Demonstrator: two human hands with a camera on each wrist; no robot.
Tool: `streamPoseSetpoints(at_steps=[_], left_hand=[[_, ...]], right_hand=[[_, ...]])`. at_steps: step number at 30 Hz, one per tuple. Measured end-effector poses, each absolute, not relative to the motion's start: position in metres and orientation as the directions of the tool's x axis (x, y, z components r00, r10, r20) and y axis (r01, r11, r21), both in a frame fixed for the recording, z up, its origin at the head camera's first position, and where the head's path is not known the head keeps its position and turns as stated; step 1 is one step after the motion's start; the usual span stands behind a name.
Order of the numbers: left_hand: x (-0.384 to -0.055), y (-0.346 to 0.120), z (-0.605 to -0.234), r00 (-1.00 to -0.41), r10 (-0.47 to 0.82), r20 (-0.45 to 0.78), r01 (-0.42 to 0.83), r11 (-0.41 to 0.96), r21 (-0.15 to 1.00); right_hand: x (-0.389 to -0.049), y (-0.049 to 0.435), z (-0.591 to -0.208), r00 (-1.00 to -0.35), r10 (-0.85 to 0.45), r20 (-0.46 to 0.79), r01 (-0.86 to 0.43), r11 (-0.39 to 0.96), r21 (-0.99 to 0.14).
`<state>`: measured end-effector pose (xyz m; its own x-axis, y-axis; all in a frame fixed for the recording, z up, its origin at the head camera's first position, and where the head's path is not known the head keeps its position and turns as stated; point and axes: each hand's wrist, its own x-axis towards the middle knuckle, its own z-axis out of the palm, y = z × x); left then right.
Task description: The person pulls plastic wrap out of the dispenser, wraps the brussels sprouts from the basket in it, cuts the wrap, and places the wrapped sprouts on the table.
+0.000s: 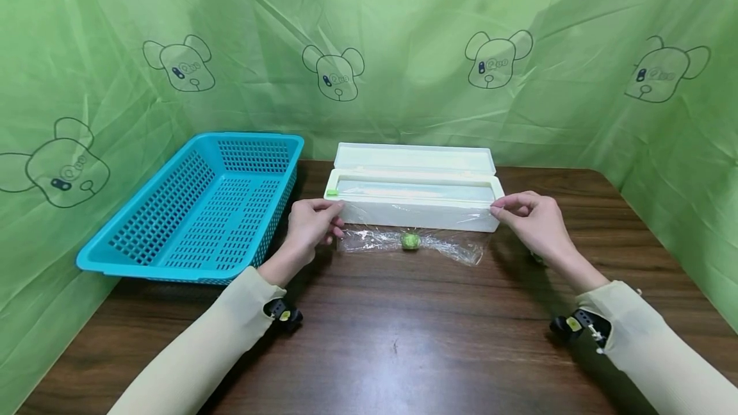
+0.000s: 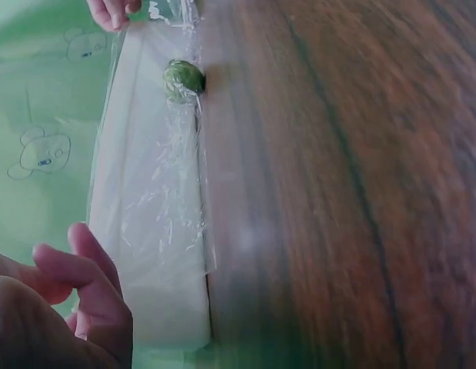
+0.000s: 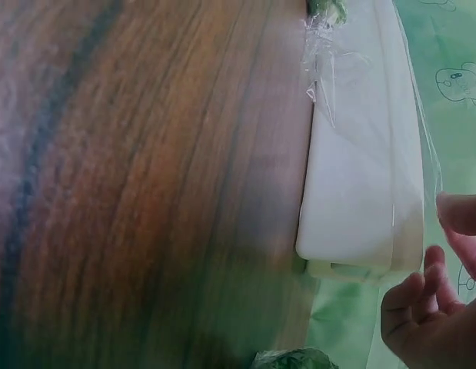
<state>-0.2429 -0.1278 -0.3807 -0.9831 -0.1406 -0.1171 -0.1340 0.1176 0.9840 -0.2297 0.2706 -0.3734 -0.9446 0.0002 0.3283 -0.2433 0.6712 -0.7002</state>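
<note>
A white cling film dispenser (image 1: 412, 213) stands with its lid raised at the back of the table. Clear cling film (image 1: 369, 240) stretches down over its front, and a small round green vegetable like a Brussels sprout (image 1: 410, 241) sits in the gathered film just before the box. At the dispenser's left front corner my left hand (image 1: 311, 226) pinches the film's edge between thumb and forefinger. My right hand (image 1: 533, 216) pinches the film at the right corner, its other fingers curled. In the right wrist view the film (image 3: 428, 146) runs taut to the right thumb.
A blue plastic basket (image 1: 187, 268) is on the left side of the table. A green slide cutter (image 1: 332, 193) sits at the dispenser's left end. Near my right wrist lies another green item (image 3: 295, 359), partly hidden. Green curtain (image 1: 403, 18) closes off the back and sides.
</note>
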Motion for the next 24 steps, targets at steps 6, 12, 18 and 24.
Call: streamPoseSetpoints(at_steps=[6, 12, 18, 24], left_hand=[[-0.243, -0.129, -0.383, -0.981, -0.149, -0.124, -0.146, 0.15, 0.978], [-0.238, -0.132, -0.383, -0.985, -0.127, -0.114, -0.139, 0.202, 0.97], [-0.232, -0.133, -0.381, -0.991, -0.08, -0.111, -0.127, 0.236, 0.964], [-0.229, -0.134, -0.383, -0.995, -0.036, -0.096, -0.102, 0.255, 0.962]], right_hand=[[-0.224, 0.271, -0.374, -0.948, -0.026, 0.318, -0.265, 0.621, -0.738], [-0.218, 0.271, -0.373, -0.962, -0.063, 0.267, -0.254, 0.571, -0.781], [-0.215, 0.27, -0.372, -0.985, -0.131, 0.113, -0.156, 0.382, -0.911], [-0.215, 0.268, -0.375, -0.98, -0.192, 0.046, -0.095, 0.255, -0.962]])
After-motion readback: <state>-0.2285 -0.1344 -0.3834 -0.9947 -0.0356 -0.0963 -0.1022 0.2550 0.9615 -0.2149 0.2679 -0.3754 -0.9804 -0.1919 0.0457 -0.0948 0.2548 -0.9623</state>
